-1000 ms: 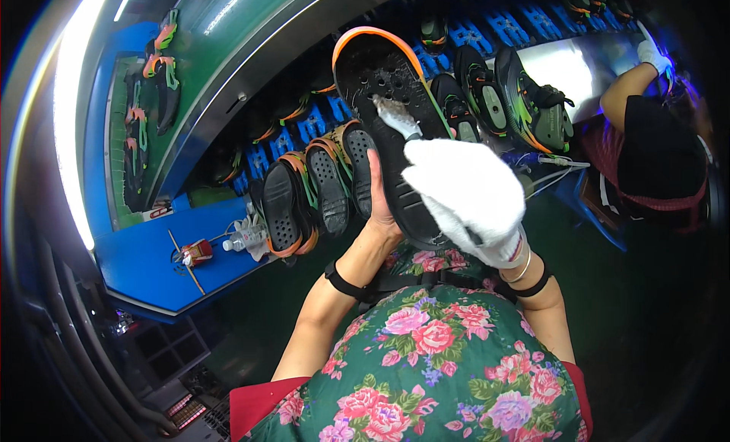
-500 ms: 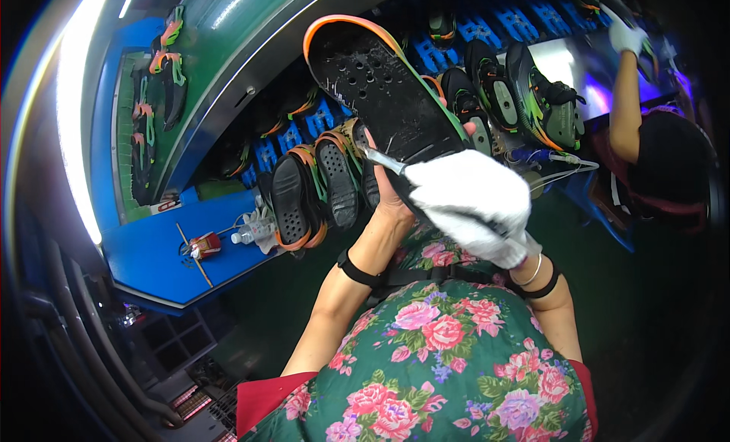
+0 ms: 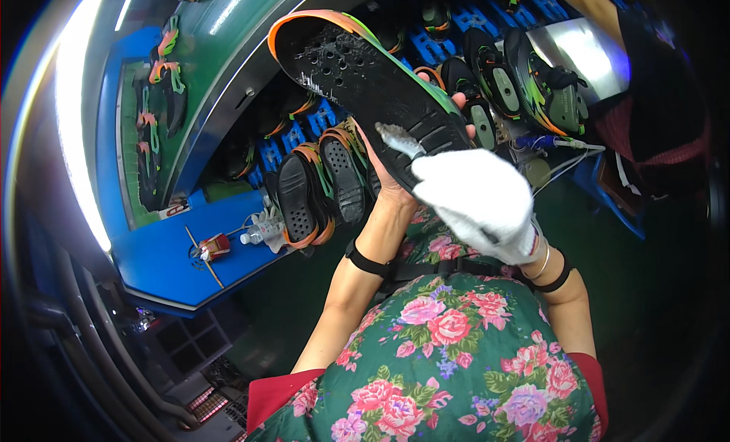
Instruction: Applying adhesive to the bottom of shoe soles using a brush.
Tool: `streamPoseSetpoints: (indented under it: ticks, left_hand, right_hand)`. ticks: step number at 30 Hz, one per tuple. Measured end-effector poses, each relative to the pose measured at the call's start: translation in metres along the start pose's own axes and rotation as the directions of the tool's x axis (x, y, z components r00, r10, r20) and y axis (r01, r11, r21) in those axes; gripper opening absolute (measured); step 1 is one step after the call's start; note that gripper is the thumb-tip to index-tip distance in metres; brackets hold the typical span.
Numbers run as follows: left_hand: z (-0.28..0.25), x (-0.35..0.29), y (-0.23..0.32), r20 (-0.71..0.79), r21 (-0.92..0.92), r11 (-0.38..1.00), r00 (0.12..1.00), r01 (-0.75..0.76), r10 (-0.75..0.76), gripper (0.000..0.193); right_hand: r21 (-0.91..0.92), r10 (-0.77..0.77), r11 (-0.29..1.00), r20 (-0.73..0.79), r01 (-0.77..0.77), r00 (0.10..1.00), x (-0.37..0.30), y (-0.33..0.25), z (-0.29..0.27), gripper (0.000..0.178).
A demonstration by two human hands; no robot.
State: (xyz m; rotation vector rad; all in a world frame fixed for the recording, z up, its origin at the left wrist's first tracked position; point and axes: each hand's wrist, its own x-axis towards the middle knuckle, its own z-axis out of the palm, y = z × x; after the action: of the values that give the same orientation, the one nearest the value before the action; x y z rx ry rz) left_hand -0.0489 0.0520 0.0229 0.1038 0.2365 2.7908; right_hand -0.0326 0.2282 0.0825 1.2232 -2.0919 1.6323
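My bare left hand [image 3: 391,188] grips a large shoe sole [image 3: 357,81] from beneath, thumb along its left edge and fingertips over its right edge. The sole has a black inner face with holes and ridges, and an orange-to-green rim. My right hand [image 3: 480,202], in a white glove, is closed on a brush [image 3: 400,142]; the glove hides the handle. The brush's whitish, worn tip lies over the ridged part of the sole nearer me. Wet-looking streaks and pale marks show around the holes at the far end.
Several soles [image 3: 298,202] stand left of my left wrist. Shoe uppers [image 3: 525,85] sit beyond my right hand, near a blue-racked conveyor [image 3: 433,50]. A blue table [image 3: 171,256] holds a plastic bottle [image 3: 258,231] and a small red box [image 3: 216,247]. A co-worker's arm [image 3: 593,9] is at upper right.
The sole has shifted slightly left. My brush has moved from the sole's left edge inward onto its ridged surface. The co-worker's gloved hand has left the view.
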Motion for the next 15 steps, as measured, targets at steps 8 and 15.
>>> streamPoseSetpoints:
  ticks: [8, 15]
  left_hand:
    - [-0.009, -0.006, 0.008, 0.053, -0.138, 0.99, 0.998, -0.025, 0.032, 0.074]
    - [0.0, -0.005, 0.009, -0.027, -0.11, 0.993, 0.999, -0.047, 0.044, 0.095]
  right_hand:
    - [0.17, 0.069, 0.984, -0.118, -0.048, 0.991, -0.01, 0.004, 0.006, 0.027]
    - [0.279, 0.084, 0.957, 0.001, -0.081, 0.996, -0.019, -0.005, 0.001, 0.023]
